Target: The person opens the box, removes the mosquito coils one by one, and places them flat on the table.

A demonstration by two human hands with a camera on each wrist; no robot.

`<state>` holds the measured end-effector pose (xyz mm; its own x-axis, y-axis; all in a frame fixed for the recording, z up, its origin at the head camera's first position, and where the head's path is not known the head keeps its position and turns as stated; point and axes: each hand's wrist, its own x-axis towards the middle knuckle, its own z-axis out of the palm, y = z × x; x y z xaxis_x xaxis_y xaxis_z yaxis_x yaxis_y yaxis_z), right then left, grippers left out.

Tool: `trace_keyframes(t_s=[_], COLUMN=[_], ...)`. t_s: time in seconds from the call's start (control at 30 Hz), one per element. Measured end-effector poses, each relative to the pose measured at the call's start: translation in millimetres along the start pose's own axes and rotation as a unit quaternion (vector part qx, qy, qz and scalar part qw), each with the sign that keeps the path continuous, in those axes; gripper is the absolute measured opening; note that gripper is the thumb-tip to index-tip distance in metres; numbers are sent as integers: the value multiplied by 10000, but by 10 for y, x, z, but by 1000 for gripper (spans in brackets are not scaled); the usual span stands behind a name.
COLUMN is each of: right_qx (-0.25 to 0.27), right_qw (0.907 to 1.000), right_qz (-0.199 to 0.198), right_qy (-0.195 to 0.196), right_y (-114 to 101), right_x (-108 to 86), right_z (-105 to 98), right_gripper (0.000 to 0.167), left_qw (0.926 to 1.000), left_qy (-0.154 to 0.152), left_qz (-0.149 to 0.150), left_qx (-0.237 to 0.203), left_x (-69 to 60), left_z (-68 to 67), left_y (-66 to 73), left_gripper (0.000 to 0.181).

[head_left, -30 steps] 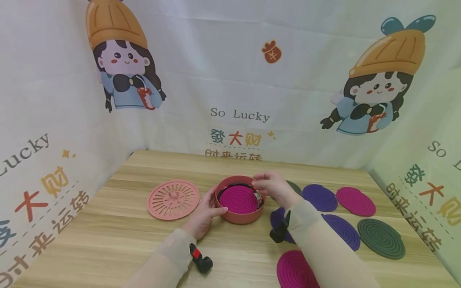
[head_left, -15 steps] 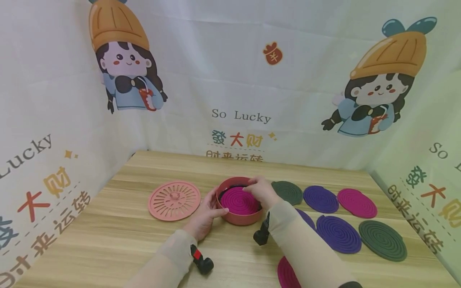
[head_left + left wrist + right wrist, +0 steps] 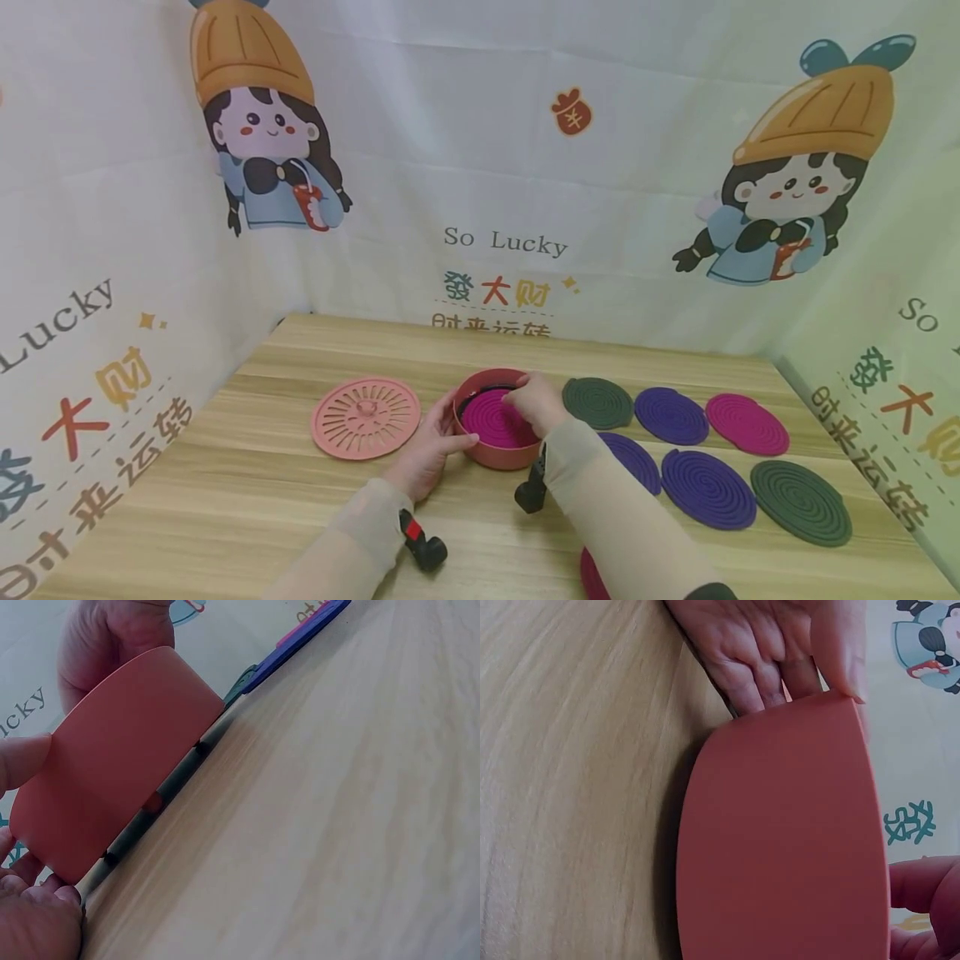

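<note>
In the head view a round reddish-pink mosquito coil holder (image 3: 498, 458) stands on the table, and a magenta mosquito coil (image 3: 491, 417) lies inside it. My left hand (image 3: 427, 450) grips the holder's left side, thumb at the rim; the left wrist view shows its thumb and fingers around the red wall. My right hand (image 3: 542, 404) reaches over the right rim, its bent fingers down at the coil's right part. Those fingertips are hidden, so whether they pinch or press the coil is unclear. Only part of the right hand (image 3: 934, 900) shows in the right wrist view, behind the wall.
A slotted pink lid (image 3: 366, 421) lies left of the holder. To the right lie green coils (image 3: 597, 403) (image 3: 801, 502), several purple coils (image 3: 708, 489) and a magenta coil (image 3: 747, 424). Another magenta coil (image 3: 592, 579) is mostly under my right forearm. Printed cloth (image 3: 495, 167) surrounds the table.
My right hand has moved left and down from the holder's right rim to the coil inside, uncovering the green coil behind it. My left hand keeps its grip on the holder.
</note>
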<state>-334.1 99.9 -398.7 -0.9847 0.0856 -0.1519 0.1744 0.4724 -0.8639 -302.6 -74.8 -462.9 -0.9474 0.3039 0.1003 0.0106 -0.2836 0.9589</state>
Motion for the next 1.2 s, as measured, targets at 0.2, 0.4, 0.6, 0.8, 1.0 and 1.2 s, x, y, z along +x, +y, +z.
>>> trace_keyframes(t_s=[0.2, 0.4, 0.6, 0.8, 1.0, 1.2], right_qx=[306, 599, 747, 920, 930, 1153], right_qw=[9994, 9975, 9963, 9950, 9950, 9931], right_qz=[150, 120, -81, -213, -227, 24], right_qy=[87, 349, 410, 317, 283, 193], right_y=[-3, -16, -12, -28, -46, -49], right_x=[-28, -56, -46, -40, -53, -55], right_z=[11, 15, -2, -48, -94, -122], right_gripper=[38, 37, 39, 43, 42, 36], left_qw=[10000, 10000, 10000, 9999, 10000, 10000], left_qy=[0, -13, 35, 70, 49, 42], left_qz=[15, 17, -39, -55, -45, -36], left_qx=[0, -3, 59, 53, 56, 73], left_x=[-5, -8, -9, -10, -10, -9], left_z=[11, 3, -1, 2, 3, 1], left_y=[7, 2, -7, -5, -5, -7], left_gripper=[85, 85, 86, 87, 86, 87])
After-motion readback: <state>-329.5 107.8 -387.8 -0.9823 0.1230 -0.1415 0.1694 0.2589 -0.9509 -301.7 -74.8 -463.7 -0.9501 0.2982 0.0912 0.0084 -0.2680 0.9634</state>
